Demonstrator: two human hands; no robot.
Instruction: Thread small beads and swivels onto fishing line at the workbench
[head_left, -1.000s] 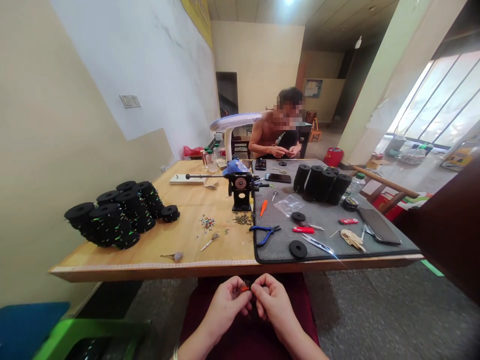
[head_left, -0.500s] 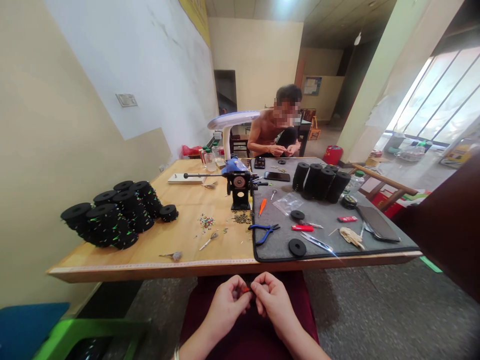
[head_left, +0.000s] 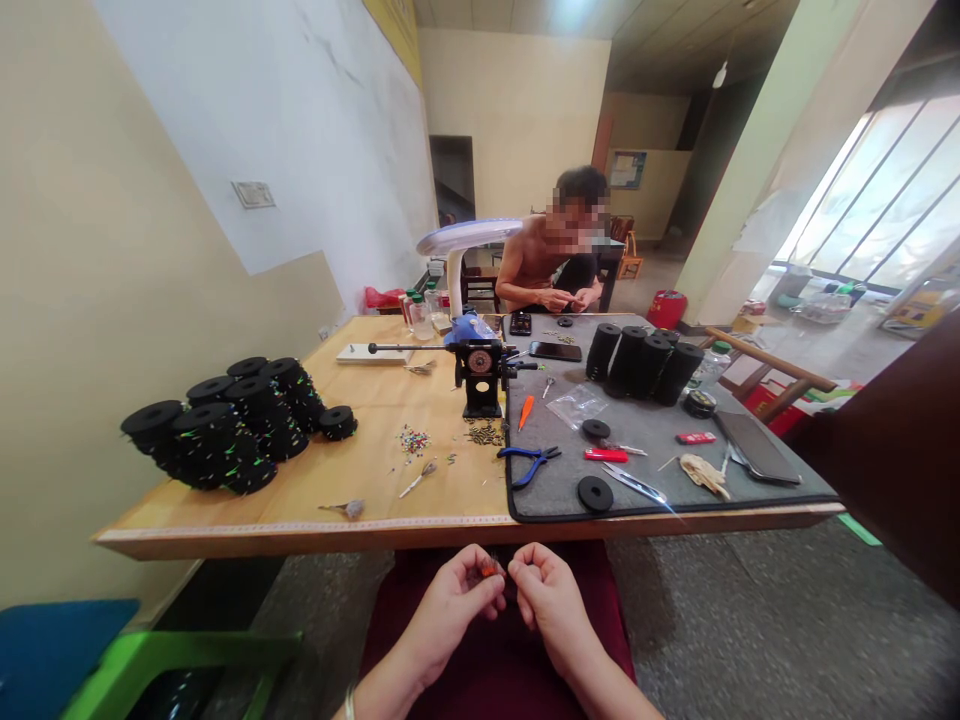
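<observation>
My left hand (head_left: 466,592) is closed in a pinch around a small orange piece (head_left: 490,569), with thin dark strands sticking up beside it; its kind is too small to tell. Close by on the right, my right hand (head_left: 541,586) has thumb and index finger pressed together, and whatever lies between them is hidden. A narrow gap separates the two hands. Both are in front of the table edge (head_left: 315,540), above dark red cloth (head_left: 502,680).
Stacked black foam spools (head_left: 214,440) stand at the left. A black winding device (head_left: 480,375), small beads (head_left: 414,440), blue pliers (head_left: 529,465), scissors (head_left: 634,484) and a foam ring (head_left: 595,494) lie on the table. Another person (head_left: 551,260) sits opposite, hands together.
My hands have drawn slightly apart. The left has turned so that more of the orange piece and its strands shows. The view has shifted a little.
</observation>
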